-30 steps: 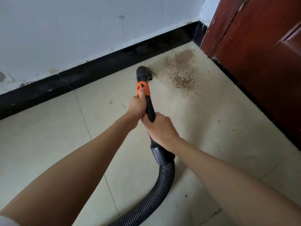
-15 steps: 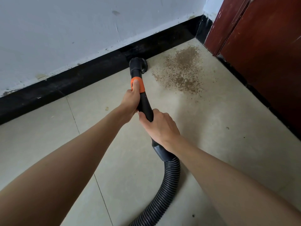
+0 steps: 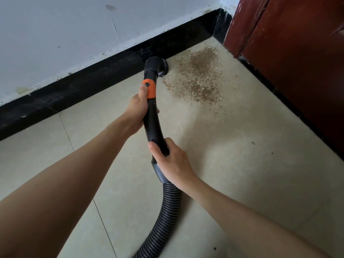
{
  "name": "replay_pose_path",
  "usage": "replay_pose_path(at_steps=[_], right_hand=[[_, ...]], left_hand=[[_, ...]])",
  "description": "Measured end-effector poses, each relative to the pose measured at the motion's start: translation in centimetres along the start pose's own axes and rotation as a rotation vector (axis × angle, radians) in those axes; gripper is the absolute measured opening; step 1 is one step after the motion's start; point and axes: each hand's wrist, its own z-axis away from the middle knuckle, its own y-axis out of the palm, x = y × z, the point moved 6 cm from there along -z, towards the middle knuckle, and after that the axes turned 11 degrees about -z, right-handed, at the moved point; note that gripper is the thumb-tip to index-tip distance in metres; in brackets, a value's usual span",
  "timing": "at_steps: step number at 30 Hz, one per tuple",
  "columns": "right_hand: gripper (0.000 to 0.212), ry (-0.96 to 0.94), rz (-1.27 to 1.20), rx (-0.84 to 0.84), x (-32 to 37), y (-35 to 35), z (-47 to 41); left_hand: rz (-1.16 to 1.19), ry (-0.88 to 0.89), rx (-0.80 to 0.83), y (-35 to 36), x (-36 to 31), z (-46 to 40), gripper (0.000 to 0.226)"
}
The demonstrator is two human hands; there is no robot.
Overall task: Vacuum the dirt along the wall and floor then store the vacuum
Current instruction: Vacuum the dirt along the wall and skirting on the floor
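- The left hand (image 3: 136,108) is wrapped tight around the black vacuum pipe (image 3: 154,120), thumb by the orange band (image 3: 149,89).
- The right hand (image 3: 172,161) grips the pipe lower down, just above the bumpy hose (image 3: 163,216).
- The round nozzle (image 3: 158,67) sits on the floor (image 3: 242,164), touching the black strip (image 3: 74,90) under the white wall (image 3: 65,34).
- Brown dirt (image 3: 199,75) lies just beside the nozzle, near the red door (image 3: 297,62).

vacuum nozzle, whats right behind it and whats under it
Behind the nozzle runs the black baseboard below the white wall. The floor patch beneath its mouth is covered; the dirt lies beside it, to its right.
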Motion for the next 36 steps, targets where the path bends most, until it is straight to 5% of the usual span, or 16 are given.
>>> replay_pose_path(at_steps=[5,36], right_hand=[[0.032,-0.088,0.001,-0.113,0.8,-0.7,0.6],[0.038,0.005,0.205,-0.133,-2.9,-5.1,11.3]], left_hand=[[0.020,-0.003,0.012,0.3,-0.3,0.7,0.050],[-0.028,-0.003,0.115,5.5,2.9,10.9,0.054]])
